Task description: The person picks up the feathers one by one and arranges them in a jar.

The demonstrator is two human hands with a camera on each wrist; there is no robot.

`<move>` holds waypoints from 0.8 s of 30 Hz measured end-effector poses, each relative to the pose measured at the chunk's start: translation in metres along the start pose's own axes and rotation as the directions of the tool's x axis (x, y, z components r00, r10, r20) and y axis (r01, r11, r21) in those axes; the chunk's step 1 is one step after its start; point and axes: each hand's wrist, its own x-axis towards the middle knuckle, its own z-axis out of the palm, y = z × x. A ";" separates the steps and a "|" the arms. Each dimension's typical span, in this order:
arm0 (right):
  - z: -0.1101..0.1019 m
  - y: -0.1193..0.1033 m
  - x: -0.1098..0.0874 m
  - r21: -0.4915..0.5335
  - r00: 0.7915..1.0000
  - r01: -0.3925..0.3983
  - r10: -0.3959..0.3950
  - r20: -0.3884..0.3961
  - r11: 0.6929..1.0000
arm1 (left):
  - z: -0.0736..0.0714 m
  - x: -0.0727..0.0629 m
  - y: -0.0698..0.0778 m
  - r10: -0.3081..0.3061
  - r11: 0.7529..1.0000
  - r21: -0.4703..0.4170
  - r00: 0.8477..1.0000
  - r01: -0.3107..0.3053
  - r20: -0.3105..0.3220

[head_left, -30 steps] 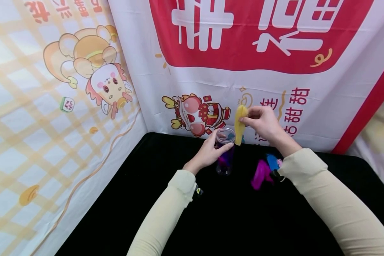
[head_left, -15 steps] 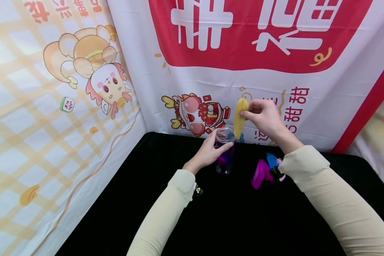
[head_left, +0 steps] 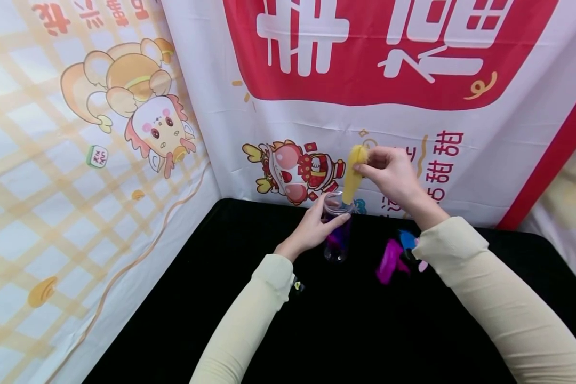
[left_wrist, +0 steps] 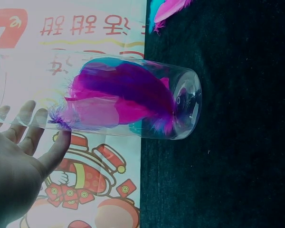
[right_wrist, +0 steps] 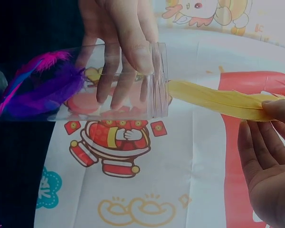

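Note:
My left hand (head_left: 313, 226) grips a clear jar (head_left: 335, 250) near its open mouth, thumb on one side and fingers round the other. Purple, pink and blue feathers (left_wrist: 118, 92) lie inside the jar, seen through its wall in the left wrist view. Between thumb and fingers, my right hand (head_left: 394, 173) pinches a yellow feather (head_left: 353, 173) by its fluffy end. The feather hangs with its other tip right at the jar's rim; in the right wrist view that tip (right_wrist: 178, 89) meets the threaded mouth.
On the black table (head_left: 365, 330), to the right of the jar, lies a loose pile of feathers, with a magenta feather (head_left: 389, 261) and a blue feather (head_left: 406, 239). A printed white cloth wall (head_left: 297, 120) rises right behind the table's far edge.
My right hand has lifted slightly and shifted left, bringing the yellow feather from beside the jar to over its mouth. The left hand and jar have stayed in place.

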 end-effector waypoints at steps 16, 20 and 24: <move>0.019 0.013 -0.003 -0.019 1.000 0.010 -0.009 0.027 1.000 | 0.001 -0.001 -0.001 -0.006 1.000 -0.028 1.000 0.006 0.012; 0.022 0.017 -0.005 -0.030 0.999 -0.010 0.011 0.043 1.000 | 0.000 -0.001 -0.001 -0.004 1.000 -0.020 1.000 0.004 0.007; 0.024 0.022 -0.006 -0.036 0.997 -0.020 0.023 0.071 0.999 | 0.000 -0.001 -0.001 0.000 1.000 -0.018 1.000 0.000 0.003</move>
